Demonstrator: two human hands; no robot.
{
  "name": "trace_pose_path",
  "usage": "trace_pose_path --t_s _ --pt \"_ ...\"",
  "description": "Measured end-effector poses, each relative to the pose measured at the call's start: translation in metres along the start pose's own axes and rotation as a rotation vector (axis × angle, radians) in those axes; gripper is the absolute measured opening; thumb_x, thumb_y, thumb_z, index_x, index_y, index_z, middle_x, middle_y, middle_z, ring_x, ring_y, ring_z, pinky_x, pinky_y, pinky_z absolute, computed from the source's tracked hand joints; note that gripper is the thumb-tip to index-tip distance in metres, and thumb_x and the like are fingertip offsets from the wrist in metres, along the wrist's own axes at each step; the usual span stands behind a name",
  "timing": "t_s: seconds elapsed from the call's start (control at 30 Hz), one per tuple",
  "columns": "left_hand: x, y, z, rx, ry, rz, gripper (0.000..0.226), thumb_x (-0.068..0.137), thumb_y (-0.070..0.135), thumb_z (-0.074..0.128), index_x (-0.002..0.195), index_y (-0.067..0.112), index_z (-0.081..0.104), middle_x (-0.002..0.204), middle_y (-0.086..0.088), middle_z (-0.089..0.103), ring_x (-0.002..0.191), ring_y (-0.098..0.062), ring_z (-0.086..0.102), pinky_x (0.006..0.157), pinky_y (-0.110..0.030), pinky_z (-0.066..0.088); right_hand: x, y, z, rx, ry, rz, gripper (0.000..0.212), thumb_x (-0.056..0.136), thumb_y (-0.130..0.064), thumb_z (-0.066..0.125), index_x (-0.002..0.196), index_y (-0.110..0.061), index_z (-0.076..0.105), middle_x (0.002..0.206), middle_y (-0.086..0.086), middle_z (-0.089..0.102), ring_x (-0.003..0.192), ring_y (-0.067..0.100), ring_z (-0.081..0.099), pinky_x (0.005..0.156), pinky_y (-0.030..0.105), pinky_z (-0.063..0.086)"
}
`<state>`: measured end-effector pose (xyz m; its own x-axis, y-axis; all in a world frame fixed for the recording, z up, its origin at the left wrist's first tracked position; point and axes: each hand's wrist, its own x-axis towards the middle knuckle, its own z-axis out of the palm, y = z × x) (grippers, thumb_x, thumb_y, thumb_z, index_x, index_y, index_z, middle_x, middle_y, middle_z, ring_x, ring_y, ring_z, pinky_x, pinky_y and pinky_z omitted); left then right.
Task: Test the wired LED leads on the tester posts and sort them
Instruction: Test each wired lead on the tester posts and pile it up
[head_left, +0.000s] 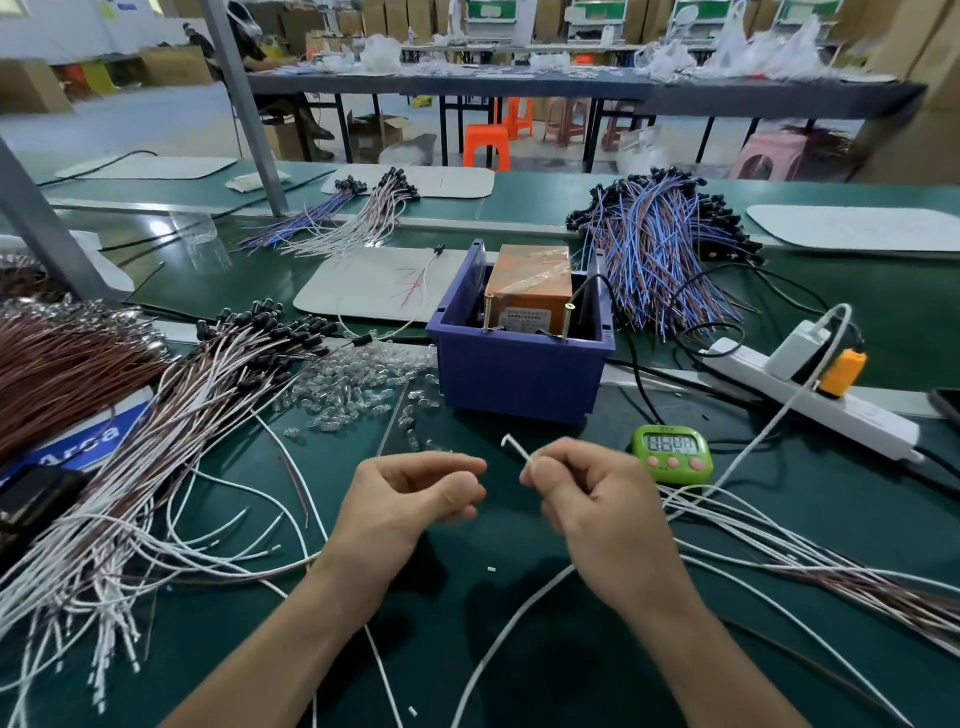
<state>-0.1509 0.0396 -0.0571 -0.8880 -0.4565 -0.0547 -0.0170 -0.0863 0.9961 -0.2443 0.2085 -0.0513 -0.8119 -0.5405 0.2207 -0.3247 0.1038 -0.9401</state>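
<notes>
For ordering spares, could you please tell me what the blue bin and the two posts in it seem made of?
The blue bin looks like moulded plastic: even colour, dull sheen, thick rounded rim. The two posts look like threaded metal screws with a shiny yellow, brass-like finish; the exact metal is unclear.

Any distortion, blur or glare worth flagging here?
Head view: wide-angle distortion tilts the grey metal post; even light, soft shadows under the left hand and right hand; sheen on the tape-wrapped orange tester box; digits on the green digital timer blurred.
</notes>
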Motion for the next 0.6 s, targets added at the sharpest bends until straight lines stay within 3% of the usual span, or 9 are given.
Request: trace_pose_path --t_s 0.07,0.13,0.23,0.33,0.47,0.6 --pt "0.000 -0.001 0.008 0.184 -0.025 0.047 0.021 0.071 0.024 0.086 0.092 0.030 0.084 0.089 -0.001 0.080 0.085 -0.014 0.076 0.075 -0.017 0.055 0.004 -0.002 -0.007 0.078 0.028 0.029 0.020 0.091 -0.030 0.058 0.078 -0.021 0.070 0.050 -0.004 0.046 0.047 0.014 0.037 0.046 0.034 0.030" --pt "0.001 0.000 0.018 0.397 -0.120 0.105 0.029 0.077 0.011 0.083 0.095 0.033 0.083 0.093 0.011 0.079 0.088 -0.005 0.074 0.079 -0.014 0.053 0.007 -0.002 -0.013 0.105 0.057 0.031 0.020 0.091 -0.026 0.059 0.077 -0.019 0.070 0.050 -0.002 0.048 0.047 0.014 0.039 0.045 0.029 0.031" --pt "0.004 0.003 0.033 0.693 -0.240 0.213 0.036 0.075 0.019 0.082 0.107 0.034 0.079 0.105 0.024 0.071 0.098 0.006 0.066 0.084 -0.005 0.045 0.011 -0.001 -0.021 0.142 0.084 0.029 0.023 0.095 -0.018 0.060 0.075 -0.018 0.071 0.049 -0.002 0.051 0.046 0.012 0.042 0.046 0.020 0.034" --pt "0.007 0.005 0.047 0.794 -0.312 0.207 0.038 0.077 0.023 0.083 0.112 0.035 0.078 0.103 0.020 0.067 0.094 0.011 0.060 0.078 0.000 0.040 0.013 0.001 -0.028 0.215 0.094 0.052 0.031 0.099 -0.011 0.059 0.072 -0.019 0.072 0.049 -0.001 0.050 0.046 0.011 0.043 0.046 0.017 0.036" --pt "0.009 -0.004 0.062 0.833 -0.289 0.206 0.033 0.079 0.026 0.081 0.109 0.037 0.078 0.085 0.014 0.063 0.077 -0.002 0.057 0.069 -0.010 0.042 0.016 0.002 -0.038 0.343 0.067 0.126 0.035 0.102 -0.011 0.056 0.072 -0.021 0.073 0.051 0.002 0.050 0.045 0.012 0.040 0.044 0.021 0.031" --pt "0.010 -0.016 0.070 0.914 -0.214 0.210 0.021 0.082 0.031 0.078 0.101 0.041 0.076 0.070 0.016 0.062 0.069 -0.004 0.056 0.068 -0.023 0.047 0.020 0.005 -0.048 0.463 0.036 0.199 0.036 0.103 -0.013 0.055 0.073 -0.020 0.073 0.051 0.002 0.049 0.044 0.012 0.037 0.048 0.028 0.026"
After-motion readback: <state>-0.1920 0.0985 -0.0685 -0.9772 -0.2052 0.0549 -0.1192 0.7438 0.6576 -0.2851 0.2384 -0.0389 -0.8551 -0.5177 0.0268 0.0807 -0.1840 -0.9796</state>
